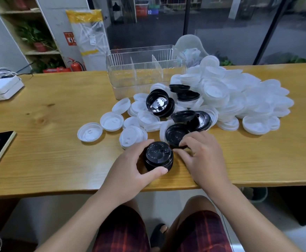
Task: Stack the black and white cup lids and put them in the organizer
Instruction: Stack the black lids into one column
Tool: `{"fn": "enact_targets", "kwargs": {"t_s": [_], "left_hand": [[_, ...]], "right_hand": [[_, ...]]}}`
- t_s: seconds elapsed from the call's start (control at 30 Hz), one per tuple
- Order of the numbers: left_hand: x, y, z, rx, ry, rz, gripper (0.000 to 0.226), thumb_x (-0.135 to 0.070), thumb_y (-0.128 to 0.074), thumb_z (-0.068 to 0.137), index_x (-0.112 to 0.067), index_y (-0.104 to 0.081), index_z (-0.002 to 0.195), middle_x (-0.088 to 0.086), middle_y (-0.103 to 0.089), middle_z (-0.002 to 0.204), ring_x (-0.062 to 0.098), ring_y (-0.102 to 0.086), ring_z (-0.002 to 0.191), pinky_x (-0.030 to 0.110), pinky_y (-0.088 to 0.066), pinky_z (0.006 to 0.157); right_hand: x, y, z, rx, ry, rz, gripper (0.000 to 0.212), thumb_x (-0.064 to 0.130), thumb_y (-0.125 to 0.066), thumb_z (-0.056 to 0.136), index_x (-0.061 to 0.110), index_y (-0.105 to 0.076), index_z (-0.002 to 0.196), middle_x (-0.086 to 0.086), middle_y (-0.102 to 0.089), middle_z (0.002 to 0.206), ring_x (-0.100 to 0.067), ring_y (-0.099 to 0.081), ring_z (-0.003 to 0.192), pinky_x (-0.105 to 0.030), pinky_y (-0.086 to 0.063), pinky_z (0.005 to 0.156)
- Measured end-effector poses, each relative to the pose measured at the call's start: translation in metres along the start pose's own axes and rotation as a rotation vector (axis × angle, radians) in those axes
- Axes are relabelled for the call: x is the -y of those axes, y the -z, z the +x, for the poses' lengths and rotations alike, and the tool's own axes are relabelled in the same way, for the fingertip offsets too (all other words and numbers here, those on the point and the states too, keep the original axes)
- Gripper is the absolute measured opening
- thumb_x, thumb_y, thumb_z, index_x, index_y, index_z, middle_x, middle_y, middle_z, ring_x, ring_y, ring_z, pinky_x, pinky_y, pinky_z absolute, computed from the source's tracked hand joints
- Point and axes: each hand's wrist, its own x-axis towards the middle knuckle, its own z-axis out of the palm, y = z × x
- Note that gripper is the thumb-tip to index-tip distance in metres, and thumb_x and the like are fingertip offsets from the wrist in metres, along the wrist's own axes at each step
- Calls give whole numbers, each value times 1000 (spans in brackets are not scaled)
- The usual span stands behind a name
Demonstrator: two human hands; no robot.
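- A short stack of black lids (159, 156) is held upright on the wooden table (57, 99), near its front edge, with the sip-hole side up.
- The stack is gripped by the left hand (132, 171), with the thumb curled round the near side and the fingers round the far left side.
- Just right of the stack, the right hand (203, 157) is laid with bent fingers over the edge of a loose black lid (176, 134); whether that lid is actually pinched cannot be told.
- Beyond the gripped stack, several more black lids (159, 104) are seen loose, some tilted, some upside down, mixed in among white ones.
- Behind and to the left of the left hand, single white lids (90, 132) are scattered flat on the table.
- Beyond and to the right of the right hand, a large heap of white lids (239, 95) is piled, unsorted.
- Farthest from the hands, behind all the lids, the clear divided organizer (145, 73) is stood; nothing is seen inside its compartments.
- The work is judged to be at an early stage: only a few black lids have been stacked.
- Left to be done, by this judgement: the remaining black lids, the whole white heap, and every placement into the organizer.
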Motion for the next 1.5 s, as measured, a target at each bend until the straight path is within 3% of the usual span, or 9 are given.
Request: {"fn": "enact_targets", "kwargs": {"t_s": [0.23,0.33,0.47,0.7,0.83,0.93,1.07,1.17,1.5], "left_hand": [[3,1,-3,-13,-1,12,82,-66,-88,81,-51,-52,153,-40,-58,143,-12,-52,137,17,-41,110],[3,2,-3,-5,-2,16,81,-66,-87,82,-51,-52,153,-42,-56,143,-12,-50,138,15,-40,108],[2,0,-2,-8,-18,28,78,-65,-87,83,-53,-52,151,-42,-57,139,-13,-52,136,14,-40,106],[-3,-2,0,22,-53,36,74,-62,-86,86,-55,-50,151,-47,-56,135,-11,-54,131,19,-44,106],[-4,1,0,33,-84,8,71,-55,-87,88,-55,-53,150,-42,-61,136,-9,-57,131,23,-47,107],[-1,0,-1,32,-66,19,75,-59,-87,87,-53,-51,153,-41,-60,138,-9,-55,133,24,-46,110],[-4,2,-2,51,-80,0,72,-55,-87,89,-51,-53,152,-35,-64,137,-5,-59,131,31,-50,109],[-1,0,1,52,-87,-13,74,-53,-90,87,-51,-54,152,-33,-66,138,-2,-61,133,37,-52,111],[9,4,3,75,4,-43,100,-60,-95,75,-55,-41,158,-42,-57,144,-16,-48,140,21,-41,117]], "right_hand": [[11,12,-6,-89,-153,290,5,16,-72,104,16,-76,101,8,-72,99,-14,-65,95,-32,-52,86],[11,20,-3,-66,-367,525,6,20,-65,109,24,-68,107,5,-70,85,-21,-66,81,-44,-54,77],[2,27,5,-6,-442,853,32,6,-57,111,23,-58,138,-17,-63,77,-28,-61,71,-42,-52,74],[11,23,6,158,-519,1247,31,4,-48,113,7,-67,138,-22,-50,88,-24,-45,71,-35,-41,73],[30,18,7,286,-506,1072,34,11,-45,116,18,-76,129,-28,-65,102,-32,-45,77,-38,-37,69],[36,27,9,339,-469,965,30,32,-49,116,28,-75,131,-16,-75,118,-40,-66,95,-41,-50,79],[40,34,5,413,-318,732,48,37,-82,96,33,-67,141,6,-68,133,-18,-66,125,-33,-51,105],[42,29,3,387,-253,617,61,39,-85,89,32,-64,146,9,-61,134,-11,-61,127,-16,-45,98],[33,23,2,413,-158,441,63,54,-76,94,34,-60,151,26,-66,131,-12,-60,120,-14,-40,95]]}}
